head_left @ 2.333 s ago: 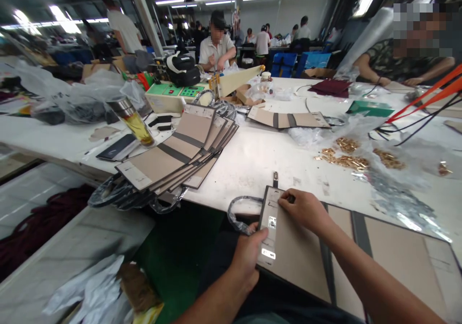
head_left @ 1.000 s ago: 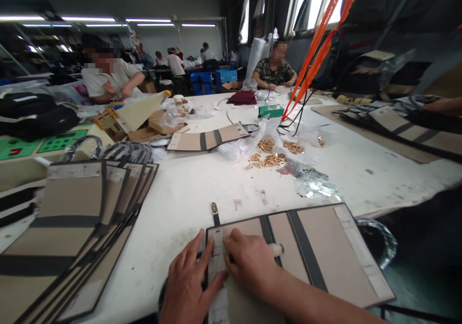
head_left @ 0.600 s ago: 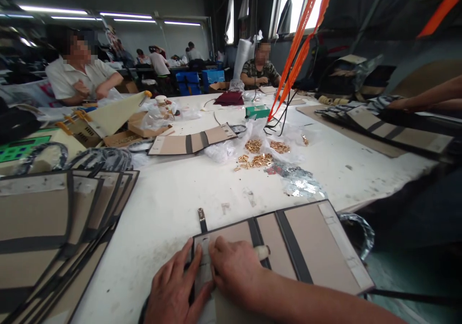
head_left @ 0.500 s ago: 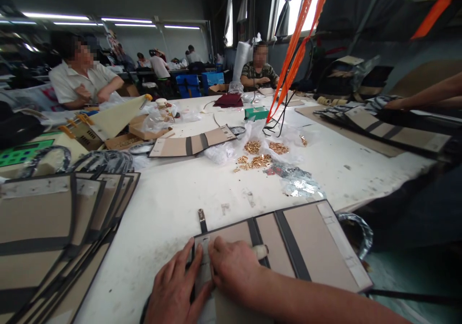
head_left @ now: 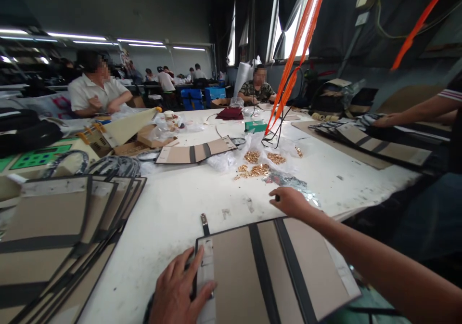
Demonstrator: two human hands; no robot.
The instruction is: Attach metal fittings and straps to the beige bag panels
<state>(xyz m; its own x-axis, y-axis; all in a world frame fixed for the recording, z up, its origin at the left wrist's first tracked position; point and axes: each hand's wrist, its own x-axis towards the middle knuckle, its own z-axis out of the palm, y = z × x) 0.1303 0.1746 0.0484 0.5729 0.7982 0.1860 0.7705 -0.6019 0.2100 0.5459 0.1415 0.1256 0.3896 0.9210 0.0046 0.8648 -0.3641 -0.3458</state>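
Note:
A beige-lined bag panel (head_left: 238, 271) with dark bands and white strips at its ends lies in front of me. My left hand (head_left: 180, 288) rests on its left edge, thumb and fingers spread, thumb and index tip on the white strip. Beyond the panel's upper-left corner sticks out a short dark tab with a metal clasp (head_left: 204, 219). My right hand (head_left: 291, 201) hovers past the panel's far edge, near a scatter of flat silvery metal pieces (head_left: 294, 183). Its fingers are curled in; a dark spot shows between them, and what they hold, if anything, is hidden.
Stacked similar panels (head_left: 54, 213) fill the left side. Gold-coloured fittings (head_left: 258, 170) lie in piles mid-table, with another panel (head_left: 195, 151) behind. Orange straps (head_left: 288, 78) hang down. Co-workers sit across the table, and a person's arm (head_left: 411, 107) reaches in at right over more panels.
My right hand has left the panel's left strip and moved away, up and right, toward the metal pieces. The cream cylinder beside it is out of sight. My left hand stays put.

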